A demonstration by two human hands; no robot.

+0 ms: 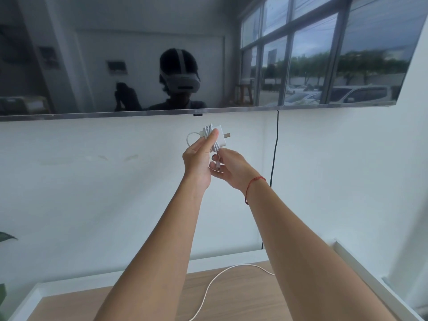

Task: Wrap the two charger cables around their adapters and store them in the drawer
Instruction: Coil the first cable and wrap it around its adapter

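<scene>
below the tv (208, 54), the left hand (199, 156) pinched the light, rigid adapter (218, 135) over its coils while the right hand (231, 170) gripped the limp cable (217, 148) end.

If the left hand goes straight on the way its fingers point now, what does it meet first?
Probably the TV's lower edge: the left hand, holding the wrapped adapter, points up and away. Depth is unclear; it might reach the white wall below first.
</scene>
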